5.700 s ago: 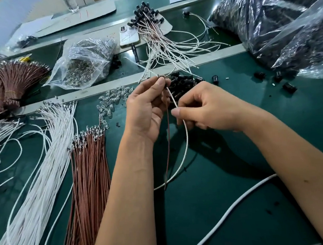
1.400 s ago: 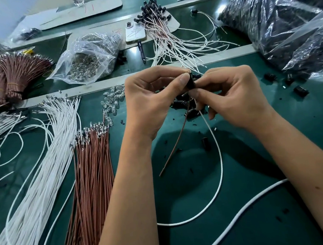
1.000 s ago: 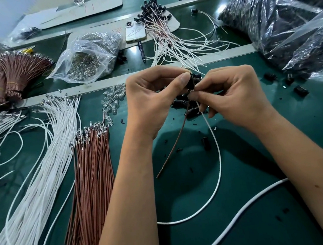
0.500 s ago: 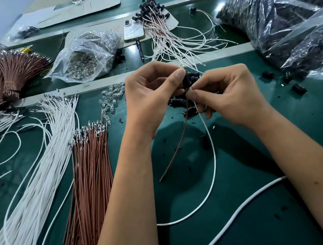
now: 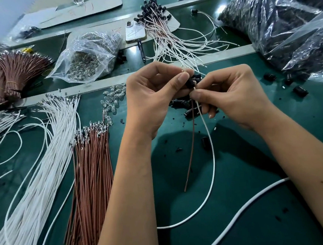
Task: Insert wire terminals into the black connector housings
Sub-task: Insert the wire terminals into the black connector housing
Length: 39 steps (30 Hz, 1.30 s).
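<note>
Above the green desk (image 5: 240, 174), the left hand (image 5: 150, 101) pinches a black connector housing (image 5: 190, 83) between thumb and fingers, its grip tight on it. The right hand (image 5: 231, 94) pinches a white wire (image 5: 212, 157) just below the housing. A brown wire (image 5: 191, 151) hangs from the housing too. Loose black housings (image 5: 180, 102) lie on the desk beneath both hands.

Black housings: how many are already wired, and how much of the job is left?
Done: a bundle of wired housings lies at the back; exact count unclear. In hand: the left hand pinches one housing while the right hand pinches the white wire below it; a brown wire hangs there too. Left: large piles of white wires and brown wires, plus loose housings.
</note>
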Each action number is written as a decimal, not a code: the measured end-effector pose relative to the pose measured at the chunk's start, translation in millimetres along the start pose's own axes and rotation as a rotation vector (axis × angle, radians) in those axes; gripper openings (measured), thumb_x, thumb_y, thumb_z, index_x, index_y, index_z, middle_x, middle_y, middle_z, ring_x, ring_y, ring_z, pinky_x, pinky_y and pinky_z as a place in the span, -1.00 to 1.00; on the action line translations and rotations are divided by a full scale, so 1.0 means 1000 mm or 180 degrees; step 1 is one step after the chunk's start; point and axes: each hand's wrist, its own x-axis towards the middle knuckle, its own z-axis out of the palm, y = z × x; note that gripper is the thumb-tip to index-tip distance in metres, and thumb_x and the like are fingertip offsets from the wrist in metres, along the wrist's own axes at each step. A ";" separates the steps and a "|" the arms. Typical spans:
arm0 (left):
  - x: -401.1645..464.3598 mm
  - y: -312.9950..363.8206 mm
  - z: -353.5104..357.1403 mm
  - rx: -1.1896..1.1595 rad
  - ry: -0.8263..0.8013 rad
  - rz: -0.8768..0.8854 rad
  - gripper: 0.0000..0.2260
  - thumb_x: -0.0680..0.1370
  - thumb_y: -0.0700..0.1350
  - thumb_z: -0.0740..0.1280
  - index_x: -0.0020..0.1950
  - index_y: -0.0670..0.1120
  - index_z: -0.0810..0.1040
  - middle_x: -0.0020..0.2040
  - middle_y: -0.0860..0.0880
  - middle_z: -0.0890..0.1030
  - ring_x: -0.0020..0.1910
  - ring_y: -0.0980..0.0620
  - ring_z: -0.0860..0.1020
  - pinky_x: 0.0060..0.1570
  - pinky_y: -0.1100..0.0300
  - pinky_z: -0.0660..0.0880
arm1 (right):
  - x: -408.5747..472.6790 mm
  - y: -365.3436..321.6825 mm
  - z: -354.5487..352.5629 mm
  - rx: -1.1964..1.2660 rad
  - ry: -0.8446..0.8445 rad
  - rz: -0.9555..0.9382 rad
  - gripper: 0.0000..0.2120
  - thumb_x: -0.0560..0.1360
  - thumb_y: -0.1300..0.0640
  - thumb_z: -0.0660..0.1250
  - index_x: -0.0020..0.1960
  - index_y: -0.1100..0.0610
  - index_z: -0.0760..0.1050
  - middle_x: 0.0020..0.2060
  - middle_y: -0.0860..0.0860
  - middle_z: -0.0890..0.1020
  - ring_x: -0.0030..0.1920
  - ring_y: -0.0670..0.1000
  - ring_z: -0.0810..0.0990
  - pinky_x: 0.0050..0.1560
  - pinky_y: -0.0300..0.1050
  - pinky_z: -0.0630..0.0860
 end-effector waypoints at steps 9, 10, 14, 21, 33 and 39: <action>-0.002 0.004 -0.004 -0.0124 -0.0139 -0.0071 -0.91 0.48 -0.44 0.43 -0.10 -0.28 0.62 -0.06 -0.20 0.72 -0.12 -0.17 0.72 -0.07 0.01 0.68 | 0.000 -0.001 -0.001 0.0128 -0.0072 -0.0041 -0.91 0.39 0.21 0.56 -0.18 0.18 0.65 -0.45 0.01 0.64 -0.46 0.02 0.61 -0.45 -0.23 0.55; -0.002 0.004 -0.005 -0.0124 -0.0162 -0.0067 -0.91 0.48 -0.43 0.44 -0.09 -0.28 0.62 -0.06 -0.21 0.72 -0.12 -0.18 0.71 -0.07 0.01 0.68 | 0.000 -0.001 -0.001 0.0130 -0.0081 -0.0052 -0.91 0.39 0.21 0.56 -0.18 0.19 0.65 -0.45 0.00 0.63 -0.46 0.02 0.61 -0.45 -0.23 0.55; -0.003 0.004 -0.006 -0.0134 -0.0202 -0.0079 -0.87 0.44 -0.41 0.47 -0.05 -0.33 0.61 -0.04 -0.27 0.70 -0.11 -0.21 0.70 -0.07 0.00 0.67 | -0.001 -0.002 0.000 0.0160 -0.0099 -0.0086 -0.92 0.40 0.24 0.55 -0.18 0.19 0.65 -0.45 0.03 0.63 -0.46 0.04 0.61 -0.43 -0.22 0.57; -0.002 0.004 -0.005 -0.0082 -0.0187 -0.0085 -0.79 0.37 -0.47 0.50 -0.06 -0.31 0.59 -0.06 -0.27 0.70 -0.11 -0.21 0.71 -0.02 -0.02 0.65 | 0.000 -0.002 0.000 0.0144 -0.0117 -0.0145 -0.91 0.41 0.24 0.55 -0.16 0.20 0.65 -0.43 0.02 0.65 -0.45 0.04 0.63 -0.42 -0.20 0.58; -0.001 0.005 -0.004 -0.0032 -0.0150 -0.0080 -0.73 0.35 -0.44 0.55 -0.06 -0.21 0.58 -0.10 -0.19 0.72 -0.08 -0.19 0.70 -0.07 0.06 0.62 | -0.001 -0.002 -0.001 0.0045 -0.0094 -0.0201 -0.88 0.39 0.21 0.58 -0.17 0.20 0.66 -0.42 0.03 0.65 -0.46 0.04 0.61 -0.45 -0.17 0.56; -0.001 0.004 -0.004 0.0051 -0.0149 -0.0077 -0.74 0.36 -0.43 0.55 -0.05 -0.22 0.58 -0.11 -0.17 0.73 -0.12 -0.10 0.71 -0.08 0.09 0.62 | -0.002 -0.003 0.000 0.0002 -0.0055 -0.0217 -0.92 0.44 0.26 0.55 -0.16 0.21 0.66 -0.43 0.01 0.63 -0.47 0.02 0.57 -0.51 -0.18 0.48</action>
